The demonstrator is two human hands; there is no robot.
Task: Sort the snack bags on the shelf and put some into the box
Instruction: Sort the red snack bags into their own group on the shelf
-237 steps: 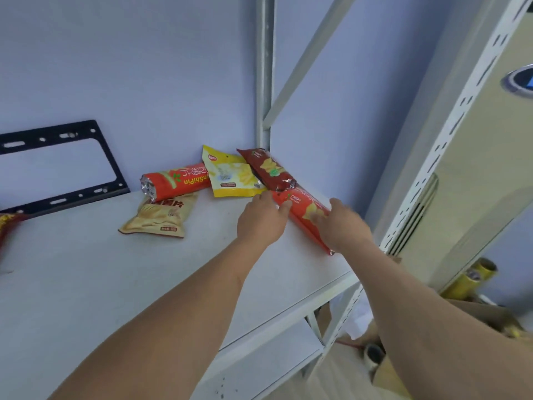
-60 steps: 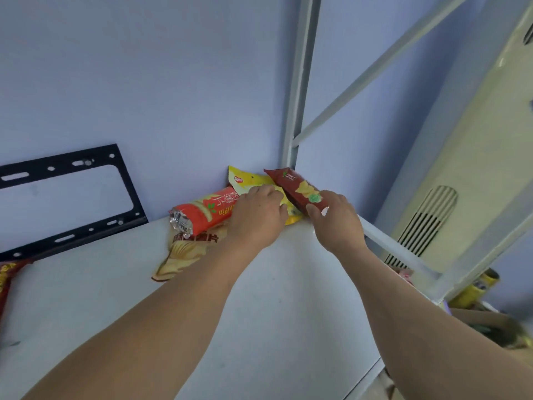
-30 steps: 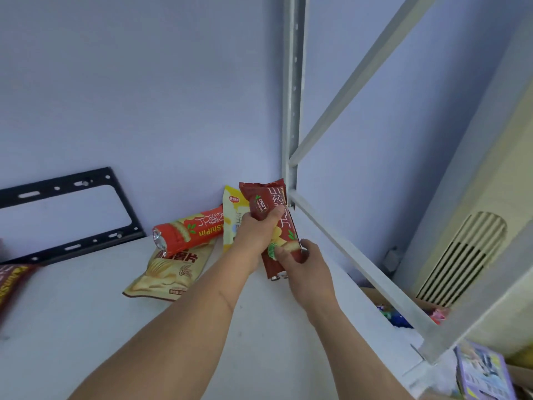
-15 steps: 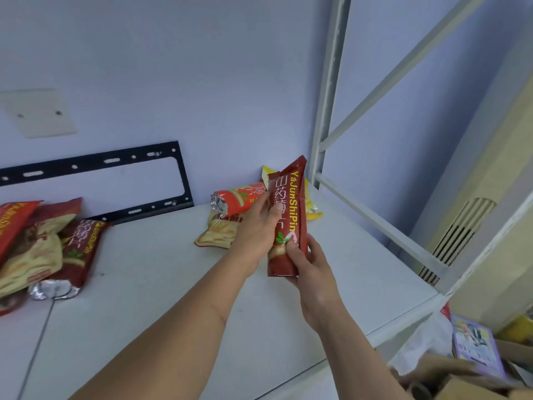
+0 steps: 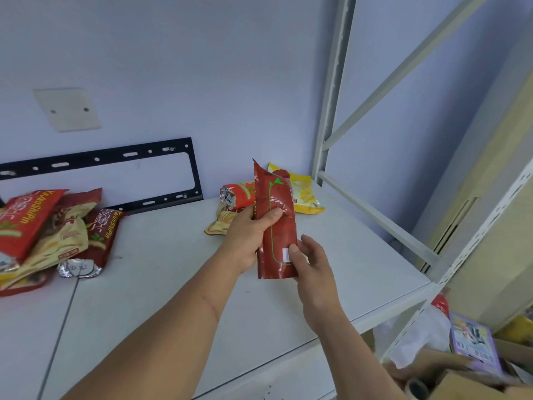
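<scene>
Turned since half a second ago, the dark red snack bag (image 5: 276, 223) now shows its plain back with a green line and a white label, its printed front facing away.

Both hands hold it upright above the white shelf (image 5: 161, 272): the left hand (image 5: 250, 235) grips its middle, thumb across the back, while the right hand (image 5: 313, 262) pinches its lower right edge. Behind it on the shelf lie an orange bag (image 5: 238, 194), a yellow bag (image 5: 304, 194) and a tan bag (image 5: 220, 225); a pile of bags (image 5: 43, 235) sits far left. The cardboard box (image 5: 473, 383) is at lower right.
</scene>
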